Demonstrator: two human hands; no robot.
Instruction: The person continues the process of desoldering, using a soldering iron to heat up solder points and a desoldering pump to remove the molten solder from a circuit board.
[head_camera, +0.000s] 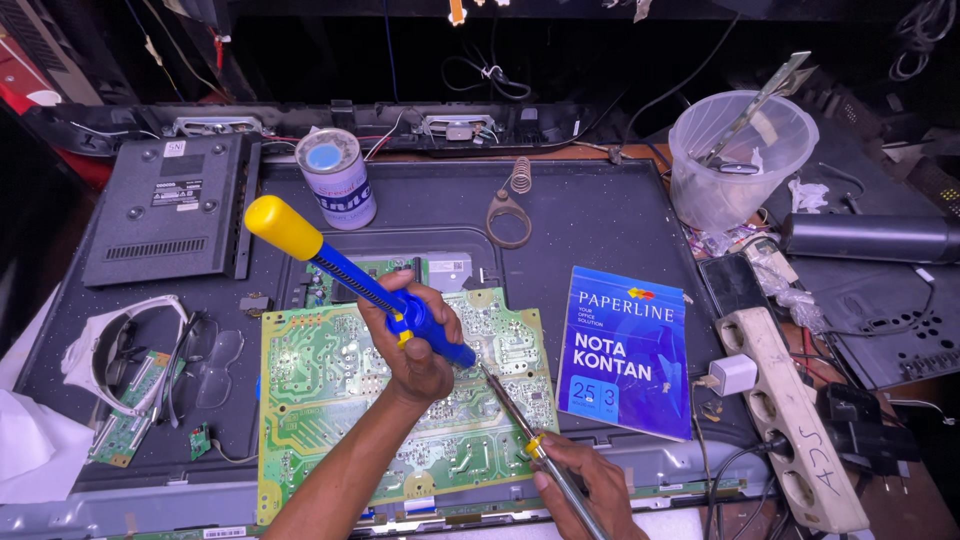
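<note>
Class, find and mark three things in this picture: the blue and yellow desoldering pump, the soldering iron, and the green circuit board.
desoldering pump (300, 240), head view, on its yellow plunger end.
soldering iron (508, 402), head view, on the metal shaft.
green circuit board (320, 400), head view, on the bare left half.

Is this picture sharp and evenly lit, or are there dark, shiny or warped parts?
Head view: bright, even light on the green circuit board and both hands, left hand and right hand, all in sharp focus; the back beyond the table falls into near black; soft glare on the yellow knob of the blue tool and the clear plastic cup; straight edges bow slightly toward the corners, a wide-lens warp.
</note>
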